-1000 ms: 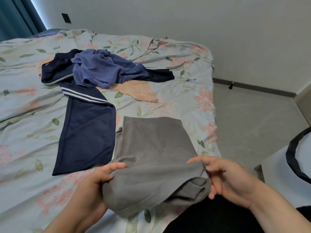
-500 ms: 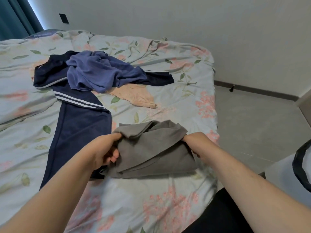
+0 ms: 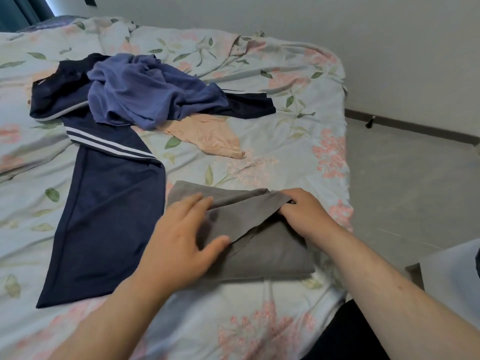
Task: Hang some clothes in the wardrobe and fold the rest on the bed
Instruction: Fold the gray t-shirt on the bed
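Your bed [image 3: 298, 157] carries rumpled floral bedding; navy striped trousers [image 3: 104, 203] sprawl flat on the left. At the near edge sits the soft grey garment [image 3: 272, 248], nearly a squared bundle. Your left hand [image 3: 179, 240] rests flat, fingers spread, while your right hand [image 3: 304, 211] pinches the loose flap. Likely next: lay it flat and smooth.

Teal curtain [image 3: 23, 9], grey floor [image 3: 405, 183]
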